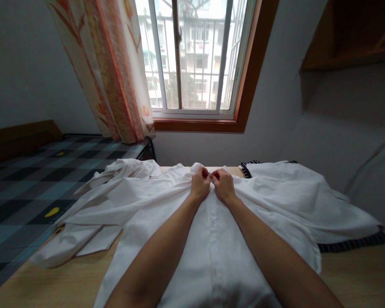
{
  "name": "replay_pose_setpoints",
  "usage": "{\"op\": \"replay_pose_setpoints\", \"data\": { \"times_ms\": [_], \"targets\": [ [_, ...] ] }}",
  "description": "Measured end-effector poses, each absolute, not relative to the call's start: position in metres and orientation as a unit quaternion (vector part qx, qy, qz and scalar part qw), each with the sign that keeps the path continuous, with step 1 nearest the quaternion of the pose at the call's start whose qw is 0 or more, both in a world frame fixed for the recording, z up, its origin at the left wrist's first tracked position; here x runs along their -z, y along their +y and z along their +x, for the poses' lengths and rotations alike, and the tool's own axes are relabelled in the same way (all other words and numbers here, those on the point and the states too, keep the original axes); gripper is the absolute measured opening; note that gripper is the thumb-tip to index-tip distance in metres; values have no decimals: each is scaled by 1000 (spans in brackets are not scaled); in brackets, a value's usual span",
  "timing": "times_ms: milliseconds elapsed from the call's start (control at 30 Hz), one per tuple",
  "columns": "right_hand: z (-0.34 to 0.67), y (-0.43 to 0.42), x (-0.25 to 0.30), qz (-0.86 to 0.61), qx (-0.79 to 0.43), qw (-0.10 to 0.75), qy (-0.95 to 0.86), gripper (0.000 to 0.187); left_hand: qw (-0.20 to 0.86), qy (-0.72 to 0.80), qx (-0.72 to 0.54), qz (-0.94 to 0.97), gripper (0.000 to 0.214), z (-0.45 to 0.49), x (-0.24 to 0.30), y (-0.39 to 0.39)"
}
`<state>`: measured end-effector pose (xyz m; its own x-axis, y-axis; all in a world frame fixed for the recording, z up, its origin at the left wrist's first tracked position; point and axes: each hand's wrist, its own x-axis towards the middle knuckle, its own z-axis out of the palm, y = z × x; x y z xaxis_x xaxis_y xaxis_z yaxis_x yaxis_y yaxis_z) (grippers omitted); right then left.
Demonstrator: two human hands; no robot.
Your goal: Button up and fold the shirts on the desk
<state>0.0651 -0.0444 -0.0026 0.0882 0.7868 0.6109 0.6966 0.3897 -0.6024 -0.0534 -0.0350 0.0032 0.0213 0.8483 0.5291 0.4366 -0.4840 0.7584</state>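
A white button-up shirt [211, 248] lies spread front-up on a light wooden table [356, 273], its button placket running down the middle. Both my hands meet at the top of the placket, near the collar. My left hand [199, 185] is closed in a pinch on the left edge of the shirt's front. My right hand [223, 185] pinches the right edge, fingertips touching those of the left. A sleeve [83, 239] trails off to the left over the table's edge.
Another white garment with dark striped trim [308, 192] lies to the right, partly under the shirt. A bed with a checked cover [35, 188] stands on the left. Behind the table are a window [192, 55], a patterned curtain [115, 68] and a wooden shelf [349, 38] upper right.
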Motion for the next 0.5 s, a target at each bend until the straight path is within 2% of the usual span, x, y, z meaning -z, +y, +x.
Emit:
{"op": "replay_pose_setpoints", "data": {
  "times_ms": [200,500],
  "targets": [
    [62,-45,4,-568,-65,502,-649,13,180,457,-514,703,18,-52,-2,-34],
    [74,-27,11,-549,-204,524,-619,18,108,483,-454,740,19,-54,-3,-38]
  ]
}}
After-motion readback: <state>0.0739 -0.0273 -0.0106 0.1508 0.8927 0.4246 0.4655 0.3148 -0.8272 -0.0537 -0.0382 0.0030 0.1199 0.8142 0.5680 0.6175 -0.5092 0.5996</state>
